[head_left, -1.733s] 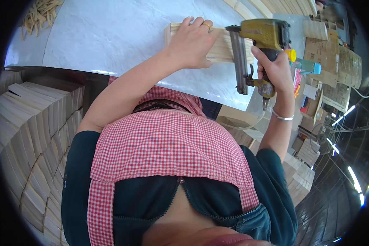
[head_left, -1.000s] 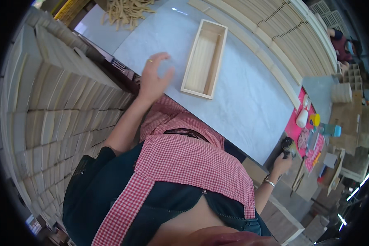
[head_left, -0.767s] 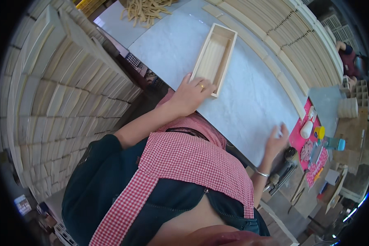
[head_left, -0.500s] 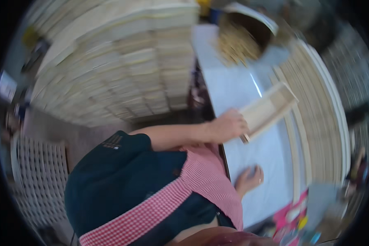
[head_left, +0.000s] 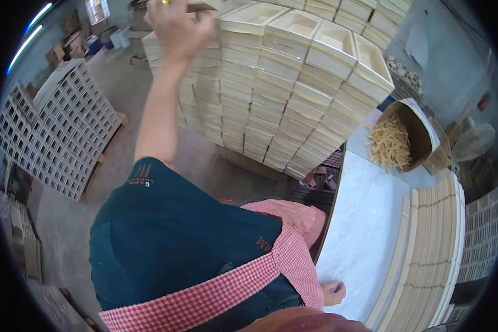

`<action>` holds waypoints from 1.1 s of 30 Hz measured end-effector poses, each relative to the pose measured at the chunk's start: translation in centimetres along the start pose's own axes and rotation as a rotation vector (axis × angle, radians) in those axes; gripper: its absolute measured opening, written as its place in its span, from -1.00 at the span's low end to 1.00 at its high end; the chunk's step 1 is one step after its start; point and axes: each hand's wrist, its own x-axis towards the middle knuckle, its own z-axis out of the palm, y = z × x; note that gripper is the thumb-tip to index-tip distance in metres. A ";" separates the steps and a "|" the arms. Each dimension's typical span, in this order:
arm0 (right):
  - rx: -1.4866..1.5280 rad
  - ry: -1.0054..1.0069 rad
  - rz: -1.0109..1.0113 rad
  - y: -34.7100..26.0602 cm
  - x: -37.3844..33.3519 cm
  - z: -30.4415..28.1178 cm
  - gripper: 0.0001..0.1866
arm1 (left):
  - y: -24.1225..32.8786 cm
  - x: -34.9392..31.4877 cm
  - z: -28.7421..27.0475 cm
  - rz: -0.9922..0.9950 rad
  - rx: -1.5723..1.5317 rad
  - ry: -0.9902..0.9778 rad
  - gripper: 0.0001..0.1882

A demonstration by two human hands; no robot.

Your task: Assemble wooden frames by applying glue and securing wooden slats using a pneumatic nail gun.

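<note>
My left arm reaches up to the top edge of the view, over the tall stack of pale wooden trays (head_left: 288,27). My left hand (head_left: 177,27), slightly blurred, is closed on a wooden tray (head_left: 202,6), and the frame edge cuts off most of that tray. A ring shows on one finger. Low on the right, my right hand (head_left: 333,293) rests by the near edge of the white table (head_left: 359,221). Its fingers are loosely bent with a gap at the thumb, and nothing shows in them.
A carton (head_left: 420,133) lies on its side at the table's far end, spilling thin wooden pieces (head_left: 390,141). Long wooden strips (head_left: 431,249) are stacked along the table's right side. A dark crate (head_left: 315,191) stands below the table. Another stack (head_left: 66,122) sits on a pallet at left.
My left hand has swung from above the table to the stack at upper left, carrying the wooden tray. The view has turned left. My right hand stays by the table edge.
</note>
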 end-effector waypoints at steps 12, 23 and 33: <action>-0.101 -0.004 0.050 1.1 1.3 0.6 -0.76 | -18.6 3.6 12.4 0.219 0.057 -0.237 -0.47; -0.036 0.033 -0.176 1.8 -0.1 -0.1 -0.74 | -19.1 4.5 15.1 0.363 -0.111 -0.338 -0.49; -0.173 0.153 -0.220 6.3 11.6 -3.8 -0.56 | -9.7 1.1 13.1 0.517 0.161 0.253 -0.47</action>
